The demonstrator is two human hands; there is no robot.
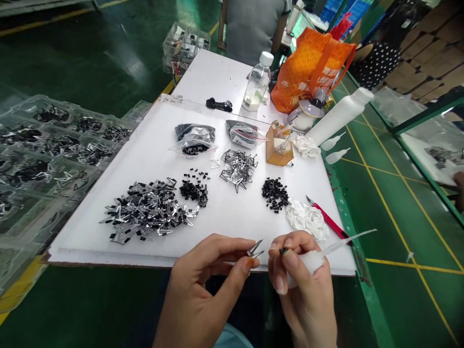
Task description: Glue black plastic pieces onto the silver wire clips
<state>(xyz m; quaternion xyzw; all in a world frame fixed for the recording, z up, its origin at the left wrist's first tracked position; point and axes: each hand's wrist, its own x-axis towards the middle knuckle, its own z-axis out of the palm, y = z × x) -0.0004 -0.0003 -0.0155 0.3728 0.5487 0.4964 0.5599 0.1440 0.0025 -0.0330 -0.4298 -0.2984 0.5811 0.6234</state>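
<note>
Between thumb and fingers, my left hand (213,285) pinches a small V-shaped metal clip (255,248), its two prongs pointing right. My right hand (306,285) pinches a tiny black piece (283,250) at its fingertips. The same hand wraps round a white squeeze bottle (311,262) whose long thin nozzle points right. A small gap separates the clip and the black piece. Beyond my hands lie a pile of bare metal clips (238,169), two heaps of black pieces (274,194) (195,192), and at left a large pile of clips with black ends (145,210).
A red craft knife (329,221) and crumpled white material (308,220) lie right on the white table (224,227). Behind are zip bags (195,140), a wooden box (279,150), a white bottle (340,116), a clear bottle (256,84) and an orange bag (308,72). Compartment trays (54,145) stand left.
</note>
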